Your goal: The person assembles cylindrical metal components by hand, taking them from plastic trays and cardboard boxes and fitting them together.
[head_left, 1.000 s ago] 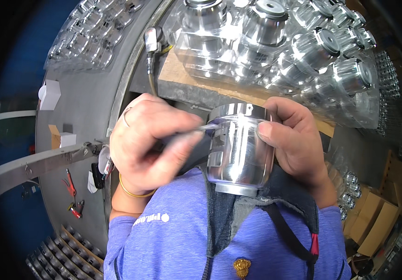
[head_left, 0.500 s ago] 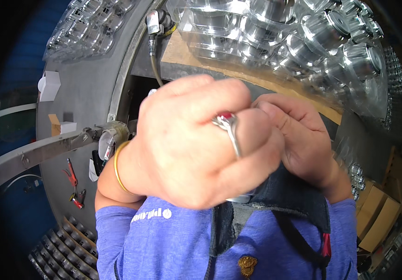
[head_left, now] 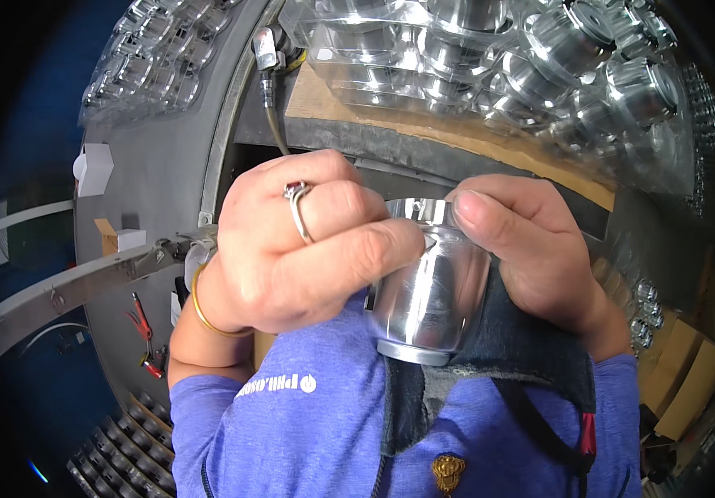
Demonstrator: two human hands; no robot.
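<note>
A shiny metal cup-shaped part [head_left: 428,299], with a narrower collar on top and a flanged foot, hangs tilted in front of my chest. My right hand [head_left: 531,245] grips it at the collar's right side, thumb on the rim. My left hand [head_left: 299,245], wearing a ring and a yellow bangle, is closed, its fingers curled and its foremost fingertip against the collar's left side. A small pale tip shows at that fingertip, and a small dark edge shows below the hand; what the fingers pinch is hidden.
Clear plastic trays of similar shiny metal parts [head_left: 457,50] are stacked on a brown board [head_left: 349,104] ahead. Another such tray [head_left: 154,58] lies far left. A hose with a metal fitting [head_left: 267,58] rises at the bench edge. Cardboard boxes [head_left: 673,382] stand at lower right.
My left hand has moved left and turned, uncovering the metal part that it hid before. My right hand stays at nearly the same place, its thumb now showing on the rim.
</note>
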